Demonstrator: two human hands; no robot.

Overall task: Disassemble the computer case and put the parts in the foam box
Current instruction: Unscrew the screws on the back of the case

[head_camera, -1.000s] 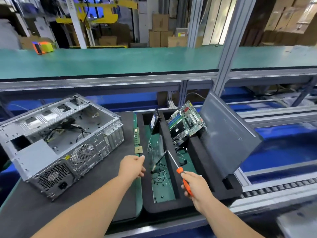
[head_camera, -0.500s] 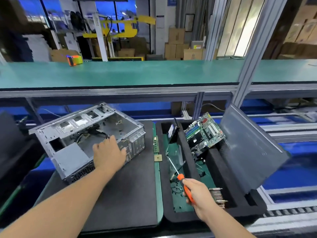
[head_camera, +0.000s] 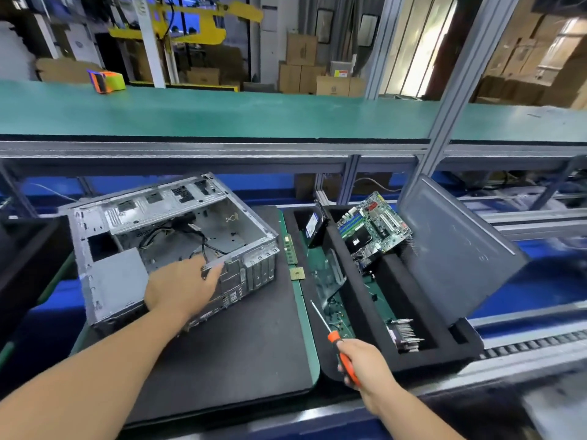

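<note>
The open grey computer case (head_camera: pixel 133 236) lies on a black mat (head_camera: pixel 241 344) at the left, with black cables inside. My left hand (head_camera: pixel 181 284) rests on the case's near rim, fingers reaching over the edge beside the rear panel. To the right sits the black foam box (head_camera: pixel 359 300). It holds a green motherboard (head_camera: pixel 371 228), a black drive (head_camera: pixel 313 227), a heatsink (head_camera: pixel 403 333) and loose screws. A grey side panel (head_camera: pixel 451 249) leans on the box's right edge. My right hand (head_camera: pixel 368 365) grips an orange-handled screwdriver (head_camera: pixel 336 339), its shaft pointing up-left over the box.
A memory stick (head_camera: pixel 289 249) and a small square chip (head_camera: pixel 297 274) lie on the green strip between mat and box. A raised green shelf (head_camera: pixel 222 115) runs across the back with a slanted metal post (head_camera: pixel 451 100). Another black block (head_camera: pixel 28 262) stands at the far left.
My left hand moved left from the foam box to the case and now rests on its rim. The right hand with the screwdriver stayed near the box's front.
</note>
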